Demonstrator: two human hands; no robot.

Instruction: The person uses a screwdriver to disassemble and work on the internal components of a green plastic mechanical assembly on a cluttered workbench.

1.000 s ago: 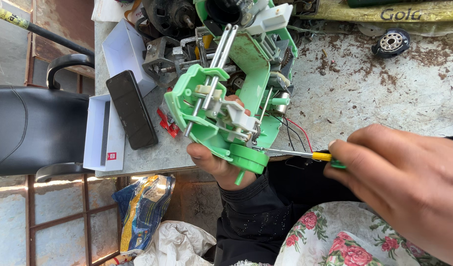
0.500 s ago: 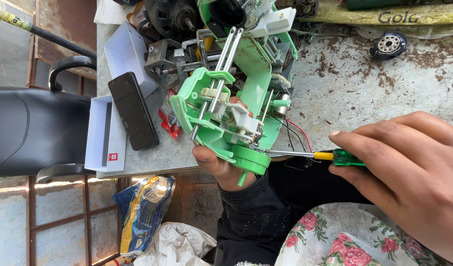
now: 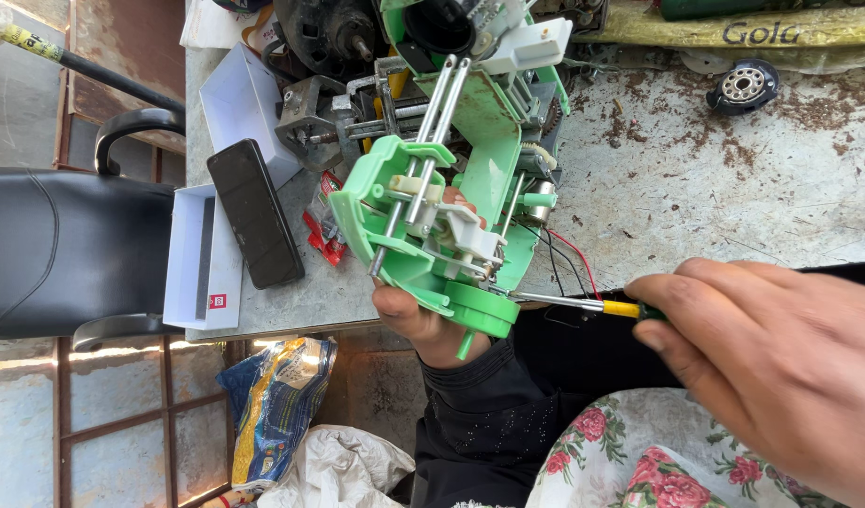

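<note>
Left hand (image 3: 423, 320) comes up from below the worktop (image 3: 733, 188) edge, in a black sleeve, its grip wrapped around the lower end of a green plastic mechanism frame (image 3: 451, 188); fingertips show through the frame near its middle. The frame is held tilted above the near edge of the worktop, its upper end toward the clutter at the back. Two bright metal rods (image 3: 432, 141) run lengthwise through it, and white plastic parts (image 3: 465, 240) sit near its lower end above a round green hub (image 3: 479, 315). Thin red and black wires (image 3: 569, 259) trail from its right side.

Right hand (image 3: 780, 367) is large in the near foreground, grip pressed together around the handle of a screwdriver (image 3: 583, 304) with a yellow and green collar. The metal shaft lies nearly level, and its tip touches the frame just above the green hub.

On the worktop: a black phone (image 3: 254, 214) lying flat on a white open box (image 3: 202, 254), a red wrapper (image 3: 324, 235) just beside the frame, dark motor parts (image 3: 329, 38) at the back, and a small black wheel (image 3: 743, 87) well apart to the right. The surface is pale, scuffed and rust-stained. A black chair (image 3: 61, 249) stands left of the worktop. Below lie a blue and yellow bag (image 3: 273, 404) and white cloth (image 3: 343, 470). Floral fabric (image 3: 639, 456) covers the lap.
</note>
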